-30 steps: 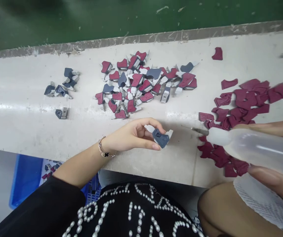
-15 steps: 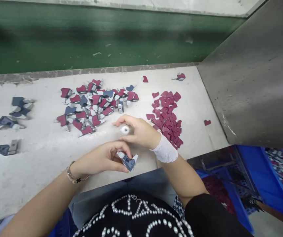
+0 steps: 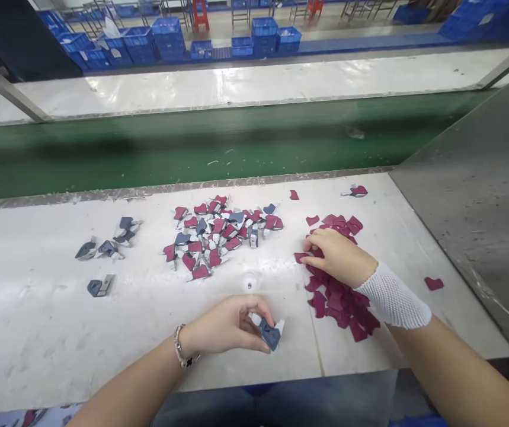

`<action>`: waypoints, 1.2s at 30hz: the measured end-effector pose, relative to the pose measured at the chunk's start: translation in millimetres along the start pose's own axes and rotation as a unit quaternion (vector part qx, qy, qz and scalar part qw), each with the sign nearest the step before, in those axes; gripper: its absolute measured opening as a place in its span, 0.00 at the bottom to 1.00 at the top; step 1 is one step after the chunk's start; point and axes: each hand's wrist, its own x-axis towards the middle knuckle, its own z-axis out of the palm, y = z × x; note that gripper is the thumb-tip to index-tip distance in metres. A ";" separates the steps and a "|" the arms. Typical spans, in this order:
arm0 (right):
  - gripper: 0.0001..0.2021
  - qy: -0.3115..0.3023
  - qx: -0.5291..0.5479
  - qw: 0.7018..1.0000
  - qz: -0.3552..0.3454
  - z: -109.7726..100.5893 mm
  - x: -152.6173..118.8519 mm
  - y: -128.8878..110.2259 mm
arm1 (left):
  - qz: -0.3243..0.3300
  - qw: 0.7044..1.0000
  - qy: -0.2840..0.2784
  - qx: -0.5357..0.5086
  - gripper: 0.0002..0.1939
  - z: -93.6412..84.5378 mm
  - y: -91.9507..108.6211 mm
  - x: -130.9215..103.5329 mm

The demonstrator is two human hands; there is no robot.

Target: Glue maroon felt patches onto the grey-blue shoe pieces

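Note:
My left hand (image 3: pixel 239 328) pinches a dark blue and white plastic part (image 3: pixel 271 335) between thumb and fingers, low over the white table. Over the heap of flat maroon pieces (image 3: pixel 338 302) is my right hand (image 3: pixel 341 255), palm down, with thumb and forefinger slightly apart. Its thumb tip is close to one maroon piece (image 3: pixel 299 257) at the heap's left edge; whether they touch is unclear. Between the hands and the parts pile sits a small whitish round thing with a dark centre (image 3: pixel 249 284). Several assembled parts with maroon faces (image 3: pixel 201 271) lie in a cluster beyond my left hand.
Loose blue and white parts (image 3: pixel 98 287) lie at left on the table (image 3: pixel 147 338). A single maroon piece (image 3: pixel 434 283) rests near the metal panel (image 3: pixel 471 225) on the right. A green belt (image 3: pixel 218 148) runs behind, with blue crates (image 3: pixel 167 38) farther off.
My right hand has moved from beside the whitish round thing rightward onto the maroon heap. The left hand still holds its part. The view has tilted up, bringing the far bench and crates into sight.

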 end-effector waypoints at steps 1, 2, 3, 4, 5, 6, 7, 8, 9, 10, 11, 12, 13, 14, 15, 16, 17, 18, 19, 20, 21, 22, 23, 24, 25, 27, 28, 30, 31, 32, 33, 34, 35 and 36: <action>0.09 -0.008 0.002 1.000 -0.003 1.6 3.0 -2.7 | 0.000 1.000 0.006 -0.004 0.19 0.3 -0.2 0.5; 0.09 -0.018 0.008 1.000 -0.007 1.7 5.4 -5.5 | 0.000 1.000 0.010 -0.009 0.19 0.5 -0.4 1.0; 0.09 -0.029 0.019 0.999 -0.011 0.4 7.0 -8.3 | 0.002 1.000 0.014 -0.013 0.18 0.6 -0.5 1.7; 0.09 -0.039 0.033 0.999 -0.015 -2.1 7.6 -11.0 | 0.004 1.000 0.016 -0.015 0.18 0.8 -0.5 2.3; 0.08 -0.048 0.051 0.997 -0.020 -5.3 7.1 -13.7 | 0.007 1.000 0.018 -0.017 0.18 1.1 -0.3 2.8; 0.06 -0.053 0.071 0.996 -0.025 -9.0 5.4 -16.3 | 0.010 1.000 0.019 -0.017 0.18 1.6 0.1 3.1; 0.04 -0.056 0.093 0.994 -0.032 -12.6 2.4 -18.8 | 0.013 1.000 0.022 -0.015 0.17 2.4 0.9 3.1; 0.03 -0.055 0.114 0.991 -0.039 -15.8 -1.9 -21.2 | 0.018 0.999 0.029 -0.013 0.17 3.7 1.9 2.7; 0.06 -0.052 0.132 0.989 -0.048 -18.2 -7.4 -23.7 | 0.022 0.999 0.040 -0.008 0.17 5.6 3.0 1.9; 0.09 -0.048 0.147 0.986 -0.057 -19.6 -14.1 -26.2 | 0.028 0.998 0.058 0.000 0.17 8.1 4.1 0.7; 0.12 -0.046 0.157 0.984 -0.067 -19.9 -21.8 -28.9 | 0.036 0.996 0.082 0.010 0.16 11.5 5.0 -0.9; 0.14 -0.044 0.170 0.982 -0.075 -19.0 -30.1 -32.0 | 0.047 0.993 0.107 0.021 0.16 15.5 5.3 -2.5; 0.14 -0.040 0.192 0.977 -0.079 -17.1 -38.9 -35.5 | 0.062 0.989 0.134 0.030 0.15 20.2 4.9 -4.1; 0.14 -0.033 0.224 0.971 -0.077 -14.3 -47.9 -39.5 | 0.081 0.983 0.160 0.037 0.15 25.4 3.6 -5.4; 0.13 -0.024 0.266 0.961 -0.065 -10.7 -56.7 -44.2 | 0.103 0.976 0.186 0.042 0.15 30.9 1.4 -6.2; 0.13 -0.016 0.314 0.948 -0.047 -6.6 -65.0 -49.3 | 0.125 0.968 0.214 0.047 0.14 36.6 -1.7 -6.5; 0.12 -0.011 0.361 0.932 -0.028 -2.2 -72.4 -54.8 | 0.144 0.958 0.242 0.055 0.14 42.2 -5.6 -6.0; 0.12 -0.008 0.401 0.916 -0.013 2.6 -78.6 -60.2 | 0.160 0.946 0.273 0.066 0.13 47.6 -9.9 -5.0; 0.10 -0.008 0.430 0.903 -0.004 7.4 -83.3 -65.3 | 0.175 0.933 0.304 0.078 0.13 52.6 -14.4 -3.3; 0.09 -0.009 0.451 0.892 -0.004 12.4 -86.5 -69.7 | 0.191 0.919 0.334 0.086 0.13 57.0 -18.9 -1.2; 0.08 -0.007 0.464 0.886 -0.011 17.3 -88.3 -73.2 | 0.208 0.905 0.361 0.087 0.12 60.9 -23.0 1.2; 0.07 -0.002 0.471 0.882 -0.018 22.2 -88.7 -75.7 | 0.226 0.892 0.383 0.082 0.12 64.1 -26.6 3.8; 0.06 0.001 0.477 0.878 -0.022 26.8 -88.1 -77.2 | 0.244 0.880 0.402 0.073 0.12 66.7 -29.6 6.3; 0.06 0.000 0.484 0.875 -0.020 31.2 -87.0 -78.1 | 0.255 0.870 0.417 0.063 0.13 68.7 -32.1 8.5; 0.07 -0.003 0.492 0.870 -0.010 35.1 -85.6 -78.6 | 0.262 0.864 0.427 0.056 0.13 70.1 -33.9 10.4; 0.07 -0.009 0.509 0.861 0.020 41.5 -83.1 -79.5 | 0.266 0.856 0.440 0.050 0.13 71.6 -36.3 12.7; 0.07 -0.006 0.513 0.858 0.034 43.8 -82.4 -80.3 | 0.267 0.855 0.443 0.048 0.13 71.9 -37.1 13.0; 0.07 0.015 0.499 0.865 0.043 47.1 -82.2 -83.0 | 0.272 0.852 0.445 0.044 0.13 71.9 -38.4 12.7; 0.06 0.030 0.481 0.875 0.037 48.0 -82.6 -84.6 | 0.275 0.850 0.447 0.042 0.13 71.7 -39.0 12.1; 0.07 0.042 0.459 0.887 0.026 48.4 -83.2 -86.2 | 0.275 0.848 0.451 0.040 0.13 71.5 -39.7 11.4; 0.07 0.052 0.434 0.899 0.016 48.5 -84.0 -87.6 | 0.275 0.846 0.455 0.038 0.14 71.1 -40.3 10.7; 0.07 0.056 0.413 0.909 0.008 48.3 -84.8 -88.7 | 0.274 0.845 0.458 0.036 0.14 70.8 -41.0 10.0; 0.07 0.055 0.398 0.916 0.004 47.8 -85.4 -89.5 | 0.271 0.845 0.460 0.035 0.14 70.3 -41.6 9.4; 0.06 0.051 0.393 0.918 0.008 47.2 -85.7 -90.1 | 0.268 0.845 0.461 0.038 0.14 69.9 -42.1 8.9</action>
